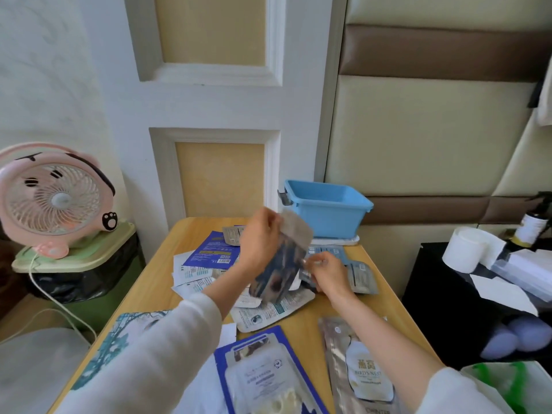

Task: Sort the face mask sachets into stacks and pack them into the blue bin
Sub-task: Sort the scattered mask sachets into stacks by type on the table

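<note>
My left hand grips the top of a dark blue-grey sachet and holds it upright above the pile. My right hand pinches the corner of another sachet in the loose pile at mid-table. An empty blue bin stands at the far right of the wooden table. Near me lie a blue-bordered sachet, a silver Bird's Nest sachet and a blue-and-white patterned sachet, the last partly under my left sleeve.
A pink fan sits on a green-lidded bin to the left, its cord trailing down. A black unit on the right carries a tissue roll, a bottle and papers. The wall stands close behind the table.
</note>
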Demonstrator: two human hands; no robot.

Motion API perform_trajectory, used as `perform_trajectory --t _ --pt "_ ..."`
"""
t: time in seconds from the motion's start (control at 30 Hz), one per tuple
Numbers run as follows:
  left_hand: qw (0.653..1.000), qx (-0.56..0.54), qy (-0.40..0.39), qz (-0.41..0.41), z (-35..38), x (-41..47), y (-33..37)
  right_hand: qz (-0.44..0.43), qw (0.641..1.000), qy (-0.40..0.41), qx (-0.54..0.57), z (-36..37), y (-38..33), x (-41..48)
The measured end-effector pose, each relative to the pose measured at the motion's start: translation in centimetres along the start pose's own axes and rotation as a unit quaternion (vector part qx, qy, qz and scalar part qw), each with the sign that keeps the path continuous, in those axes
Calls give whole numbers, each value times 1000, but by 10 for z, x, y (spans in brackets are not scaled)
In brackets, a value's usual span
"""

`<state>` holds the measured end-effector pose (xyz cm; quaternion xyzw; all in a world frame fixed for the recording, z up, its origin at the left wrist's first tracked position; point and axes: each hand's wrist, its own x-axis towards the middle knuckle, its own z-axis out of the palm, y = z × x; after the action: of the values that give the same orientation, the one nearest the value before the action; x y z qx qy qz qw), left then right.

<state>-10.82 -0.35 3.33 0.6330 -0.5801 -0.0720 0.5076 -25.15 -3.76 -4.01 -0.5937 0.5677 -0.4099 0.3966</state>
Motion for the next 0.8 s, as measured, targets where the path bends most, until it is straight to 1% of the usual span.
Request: perform_trajectory --t 0.1,0.2,0.27,0.33,0.37,0.4,0.43,0.47,0.5,0.53,0.57,0.6,0.63,0.67,0.7,0.73,0.77,0.8 --pt "984 -166 40 -48 -23 16 11 -27 990 6 136 -5 -18 -7" --pt "954 -279 35 -107 -35 16 8 -69 979 -23 193 -12 -32 -12" --pt "932 -330 28 -149 -39 9 3 -75 973 -76 204 -17 -41 -15" --pt "906 -378 29 -187 -40 1 -3 -63 969 -147 186 -22 -46 -19" --pt "899 -390 29 -199 -41 -3 -4 -53 965 -189 172 -24 -47 -22" --pt "899 -385 29 -206 -41 -8 -6 -45 959 -229 161 -25 -46 -24" --pt "909 -362 27 -205 -41 -15 -6 -42 953 -259 152 -27 -44 -27" --pt "929 -311 13 -198 -45 -24 -3 -41 952 -266 145 -29 -40 -29" --pt "955 -231 -13 -188 -50 -39 0 -35 957 -248 145 -32 -37 -29" --pt "973 -145 -64 -170 -53 -58 2 -23 966 -211 148 -35 -33 -27" --pt "975 -73 -146 -151 -55 -79 4 -7 974 -164 155 -40 -29 -24" --pt "958 -10 -252 -139 -52 -106 4 10 977 -127 171 -45 -24 -20" --pt "927 52 -349 -128 -45 -137 2 23 974 -110 197 -48 -20 -17" --pt "910 156 -378 -64 -36 -174 -5 33 968 -110 221 -50 -17 -15" --pt "888 251 -385 8 -28 -203 -12 38 965 -120 230 -51 -14 -14" --pt "874 315 -367 35 -22 -223 -23 36 964 -138 224 -51 -15 -16" --pt "863 338 -371 52 -17 -233 -34 27 966 -157 205 -51 -18 -20" --pt "852 364 -360 110 -11 -239 -44 13 970 -167 179 -50 -21 -23"
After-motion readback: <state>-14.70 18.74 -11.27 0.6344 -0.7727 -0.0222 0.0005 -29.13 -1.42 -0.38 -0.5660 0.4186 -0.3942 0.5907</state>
